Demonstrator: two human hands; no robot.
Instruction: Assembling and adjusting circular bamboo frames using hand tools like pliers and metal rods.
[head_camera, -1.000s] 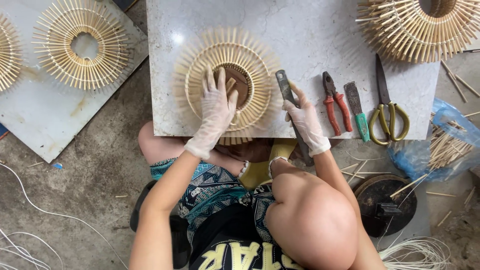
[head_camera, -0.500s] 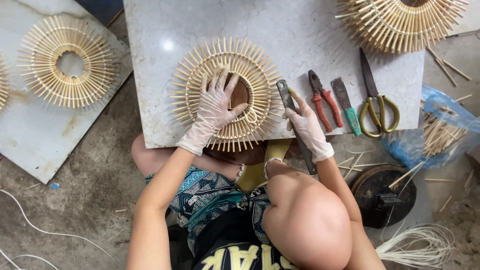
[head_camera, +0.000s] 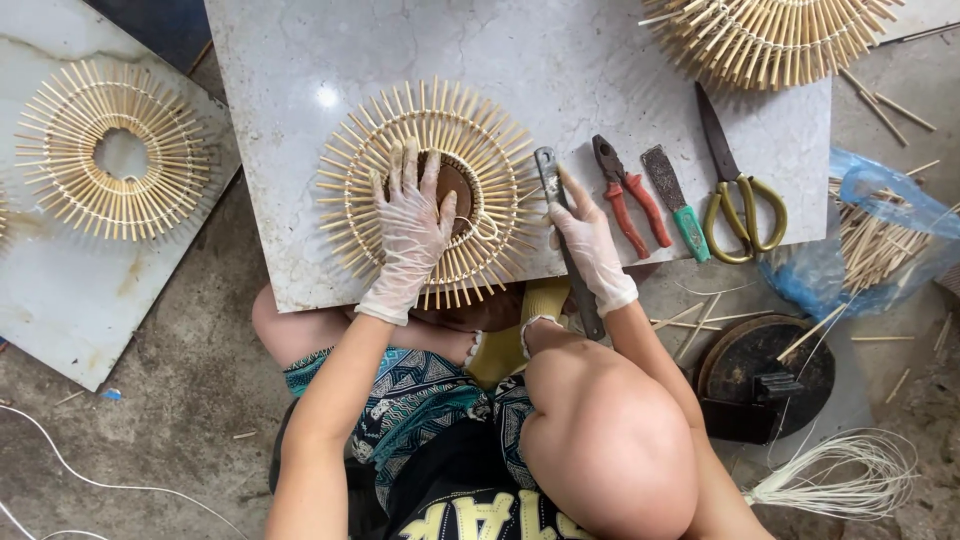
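Observation:
A round sunburst ring of bamboo sticks (head_camera: 495, 170) with a brown centre lies on a pale stone slab (head_camera: 600, 60). My left hand (head_camera: 410, 230), in a thin white glove, lies flat on the ring's lower left with its fingers spread, covering part of the centre. My right hand (head_camera: 592, 248), also gloved, is closed over a long flat metal tool (head_camera: 547, 168) just right of the ring, index finger stretched along it. The tool's lower end passes under the palm and over the slab's near edge.
Right of the tool lie red-handled pliers (head_camera: 625, 195), a green-handled file (head_camera: 675, 200) and yellow-handled scissors (head_camera: 735, 190). Other stick rings lie at the left (head_camera: 110, 150) and top right (head_camera: 770, 40). A blue bag of sticks (head_camera: 880, 235), a dark round stand (head_camera: 765, 375) and white cord (head_camera: 850, 475) sit on the floor.
The view has drifted, so slab and ring sit lower and further left in frame. My left hand stays pressed on the ring; my right hand keeps the metal tool beside it.

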